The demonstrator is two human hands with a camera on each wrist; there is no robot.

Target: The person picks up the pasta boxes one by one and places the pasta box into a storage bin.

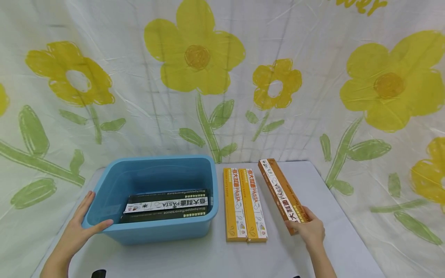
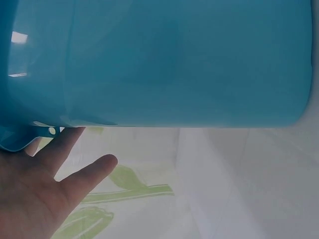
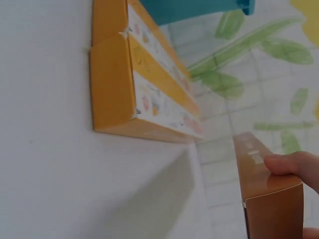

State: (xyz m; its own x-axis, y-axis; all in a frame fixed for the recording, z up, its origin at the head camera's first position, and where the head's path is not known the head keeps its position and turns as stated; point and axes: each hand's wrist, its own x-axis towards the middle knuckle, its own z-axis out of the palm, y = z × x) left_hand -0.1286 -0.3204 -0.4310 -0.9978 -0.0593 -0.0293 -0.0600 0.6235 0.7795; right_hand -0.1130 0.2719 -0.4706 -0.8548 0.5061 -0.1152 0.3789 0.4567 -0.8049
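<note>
My right hand (image 1: 310,231) grips the near end of a brown pasta box (image 1: 278,185), thumb on one side and fingers on the other. In the right wrist view the brown box (image 3: 271,209) is held up off the table, above a shadow. My left hand (image 1: 77,227) rests at the left front corner of a blue tub (image 1: 163,231), its fingers spread and mostly straight along the rim. Black pasta boxes (image 1: 167,204) lie crosswise inside the tub. Two yellow pasta boxes (image 1: 235,208) lie side by side between the tub and the brown box.
A pale cloth covers the table (image 1: 333,243). Behind it hangs a white curtain (image 1: 306,23) printed with yellow flowers and green leaves. The tub's far side stands close to the curtain.
</note>
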